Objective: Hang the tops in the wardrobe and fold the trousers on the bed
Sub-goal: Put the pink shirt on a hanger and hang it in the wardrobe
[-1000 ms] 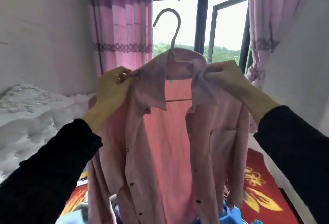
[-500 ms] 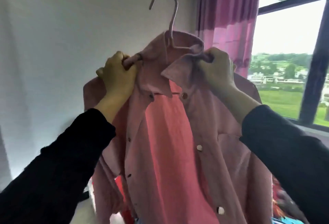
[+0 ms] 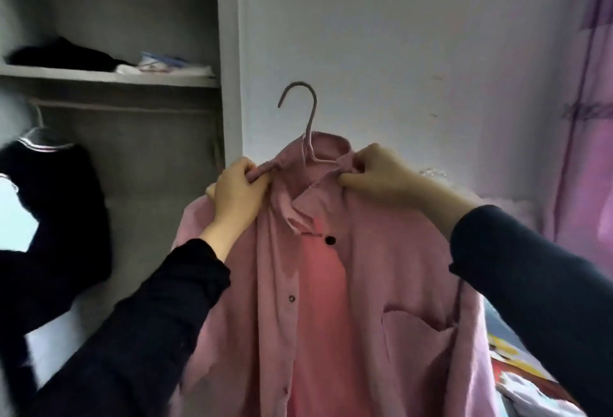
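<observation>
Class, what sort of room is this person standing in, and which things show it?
Probably a bedroom at home: an open wardrobe with clothes on its shelf, a dark top hanging on its rail, and a pink curtain at the right.

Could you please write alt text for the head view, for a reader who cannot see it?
The left hand and right hand grip the collar of a pink shirt on a hanger, beside an open wardrobe where a dark top hangs.
</observation>
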A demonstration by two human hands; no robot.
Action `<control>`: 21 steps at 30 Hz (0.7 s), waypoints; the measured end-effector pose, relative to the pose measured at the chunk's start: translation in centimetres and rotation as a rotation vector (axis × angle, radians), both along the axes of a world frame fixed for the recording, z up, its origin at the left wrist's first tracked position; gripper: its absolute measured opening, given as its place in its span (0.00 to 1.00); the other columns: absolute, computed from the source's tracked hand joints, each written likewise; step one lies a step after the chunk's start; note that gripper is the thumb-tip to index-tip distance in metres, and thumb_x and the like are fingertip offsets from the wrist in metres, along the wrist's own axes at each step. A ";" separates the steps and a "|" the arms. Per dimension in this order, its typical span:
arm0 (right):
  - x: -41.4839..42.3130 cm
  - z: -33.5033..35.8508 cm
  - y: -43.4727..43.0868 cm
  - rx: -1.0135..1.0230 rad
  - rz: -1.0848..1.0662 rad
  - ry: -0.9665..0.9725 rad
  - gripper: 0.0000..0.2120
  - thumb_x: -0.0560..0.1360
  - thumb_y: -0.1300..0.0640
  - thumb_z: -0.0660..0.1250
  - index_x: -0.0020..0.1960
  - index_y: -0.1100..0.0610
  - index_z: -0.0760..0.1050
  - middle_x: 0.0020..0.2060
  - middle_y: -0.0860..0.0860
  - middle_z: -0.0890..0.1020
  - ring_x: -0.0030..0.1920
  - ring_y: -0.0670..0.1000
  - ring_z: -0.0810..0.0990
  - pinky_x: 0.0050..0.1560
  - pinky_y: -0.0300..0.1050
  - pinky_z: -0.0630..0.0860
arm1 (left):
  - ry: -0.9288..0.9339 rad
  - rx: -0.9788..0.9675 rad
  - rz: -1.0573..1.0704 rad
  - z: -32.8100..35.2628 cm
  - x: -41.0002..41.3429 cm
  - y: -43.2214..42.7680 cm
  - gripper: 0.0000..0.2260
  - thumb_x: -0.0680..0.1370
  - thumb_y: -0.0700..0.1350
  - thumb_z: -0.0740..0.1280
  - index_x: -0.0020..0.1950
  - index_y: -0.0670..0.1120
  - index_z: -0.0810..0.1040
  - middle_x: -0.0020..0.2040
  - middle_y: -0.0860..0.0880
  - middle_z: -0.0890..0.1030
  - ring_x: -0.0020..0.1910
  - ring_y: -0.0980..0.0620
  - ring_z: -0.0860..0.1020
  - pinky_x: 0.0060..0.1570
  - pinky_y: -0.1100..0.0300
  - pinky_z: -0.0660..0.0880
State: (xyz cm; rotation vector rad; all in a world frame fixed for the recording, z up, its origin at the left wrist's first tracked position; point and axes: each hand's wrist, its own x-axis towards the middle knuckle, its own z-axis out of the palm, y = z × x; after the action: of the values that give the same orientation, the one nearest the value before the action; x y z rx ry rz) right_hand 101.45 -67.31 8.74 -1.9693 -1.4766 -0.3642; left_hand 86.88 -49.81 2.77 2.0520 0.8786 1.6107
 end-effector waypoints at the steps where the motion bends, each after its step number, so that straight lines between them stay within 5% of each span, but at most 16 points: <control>1: -1.1 0.1 2.3 -0.053 0.021 -0.037 0.19 0.71 0.57 0.67 0.26 0.57 0.62 0.25 0.51 0.63 0.28 0.48 0.61 0.26 0.40 0.59 | 0.006 -0.003 0.008 -0.2 -1.5 1.9 0.13 0.75 0.57 0.67 0.38 0.48 0.74 0.35 0.54 0.78 0.39 0.53 0.74 0.50 0.53 0.63; 5: -5.2 0.1 11.9 -0.220 0.102 -0.063 0.19 0.72 0.55 0.67 0.27 0.59 0.65 0.25 0.51 0.67 0.27 0.48 0.64 0.25 0.37 0.60 | 0.152 0.076 0.082 -0.5 -6.8 10.0 0.10 0.76 0.53 0.67 0.38 0.50 0.75 0.37 0.54 0.76 0.50 0.46 0.75 0.50 0.53 0.65; 7: -6.6 -0.8 17.0 -0.327 0.137 -0.099 0.19 0.74 0.53 0.66 0.28 0.58 0.67 0.26 0.50 0.69 0.29 0.49 0.68 0.27 0.38 0.62 | 0.461 -0.087 0.139 -1.2 -8.7 14.3 0.12 0.77 0.55 0.64 0.54 0.48 0.77 0.52 0.46 0.77 0.61 0.40 0.70 0.58 0.52 0.64; 10: -8.9 -3.3 24.6 -0.430 0.179 -0.154 0.19 0.76 0.53 0.65 0.28 0.56 0.68 0.28 0.50 0.71 0.36 0.54 0.73 0.33 0.43 0.66 | 0.668 -0.445 0.005 -3.6 -11.3 20.2 0.35 0.73 0.61 0.64 0.76 0.51 0.59 0.72 0.47 0.68 0.71 0.43 0.66 0.69 0.52 0.65; 12: -10.4 -4.8 29.5 -0.422 0.223 -0.152 0.19 0.76 0.56 0.65 0.27 0.52 0.66 0.28 0.48 0.70 0.33 0.51 0.71 0.31 0.39 0.64 | 0.600 -0.479 -0.106 -5.0 -12.7 23.3 0.35 0.68 0.63 0.65 0.74 0.54 0.64 0.69 0.52 0.73 0.66 0.49 0.73 0.67 0.53 0.69; 14: -11.8 -5.5 34.1 -0.385 0.264 -0.130 0.20 0.76 0.57 0.65 0.27 0.47 0.66 0.29 0.45 0.69 0.32 0.47 0.69 0.29 0.35 0.61 | 0.558 -0.444 -0.107 -6.3 -13.7 26.9 0.22 0.68 0.60 0.64 0.63 0.61 0.72 0.60 0.55 0.80 0.60 0.52 0.77 0.64 0.52 0.72; 16: -12.8 -5.8 38.8 -0.358 0.296 -0.095 0.20 0.75 0.58 0.65 0.27 0.47 0.66 0.29 0.45 0.70 0.32 0.47 0.70 0.28 0.34 0.62 | 0.535 -0.453 -0.086 -8.0 -14.3 32.5 0.19 0.68 0.58 0.64 0.58 0.68 0.71 0.56 0.58 0.81 0.57 0.54 0.79 0.62 0.52 0.74; 21: -14.5 -6.2 50.7 -0.317 0.366 -0.031 0.21 0.74 0.60 0.65 0.24 0.50 0.64 0.27 0.46 0.69 0.29 0.47 0.68 0.26 0.35 0.61 | 0.719 -0.461 -0.048 -4.9 -16.1 39.8 0.25 0.75 0.54 0.64 0.72 0.61 0.65 0.64 0.52 0.76 0.64 0.48 0.74 0.64 0.55 0.70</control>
State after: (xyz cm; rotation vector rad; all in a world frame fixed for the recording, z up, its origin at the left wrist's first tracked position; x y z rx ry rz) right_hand 86.98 -16.58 2.54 -1.8731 -1.9686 0.0009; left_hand 70.77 -9.99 -2.14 2.2665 1.2662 0.5275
